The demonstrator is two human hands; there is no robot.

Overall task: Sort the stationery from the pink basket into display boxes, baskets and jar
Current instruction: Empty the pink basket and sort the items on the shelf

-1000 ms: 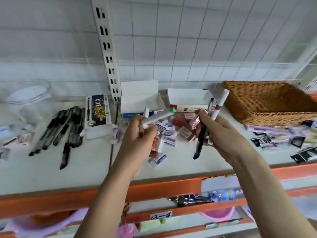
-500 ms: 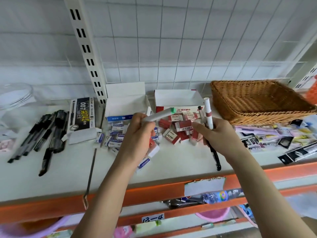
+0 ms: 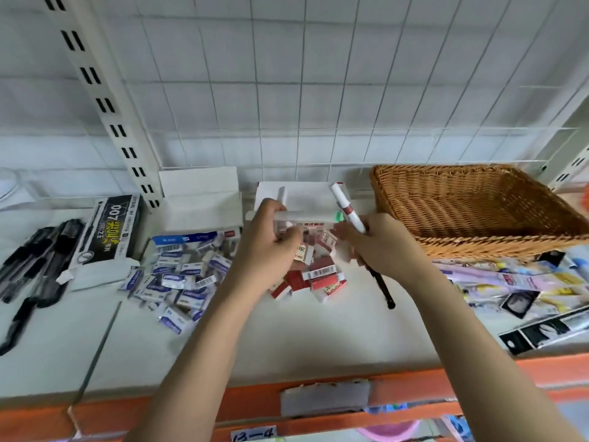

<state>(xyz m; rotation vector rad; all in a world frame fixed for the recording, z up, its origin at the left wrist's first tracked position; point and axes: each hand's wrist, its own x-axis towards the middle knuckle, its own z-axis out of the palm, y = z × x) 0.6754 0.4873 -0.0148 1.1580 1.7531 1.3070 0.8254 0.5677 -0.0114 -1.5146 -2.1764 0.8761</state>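
Note:
My left hand (image 3: 267, 244) grips a white marker with a green cap (image 3: 306, 215), held level and pointing right, plus a small eraser. My right hand (image 3: 381, 247) holds a white marker with a red band (image 3: 345, 205) tilted upward and a black pen (image 3: 381, 288) hanging down below the fist. The green cap nearly touches my right hand's fingers. Both hands hover over a pile of red erasers (image 3: 318, 275) in front of an open white display box (image 3: 306, 196). Blue erasers (image 3: 178, 275) lie heaped before another white box (image 3: 200, 199).
An empty wicker basket (image 3: 478, 212) stands at the right, with packaged stationery (image 3: 526, 285) in front of it. Black pens (image 3: 35, 260) and a black pen box (image 3: 110, 231) lie at the left. A slotted upright (image 3: 108, 100) rises behind. The shelf's orange edge (image 3: 318, 406) is near me.
My hands have risen and come together; the green-capped marker has swung level toward my right hand. The view has shifted closer to the boxes.

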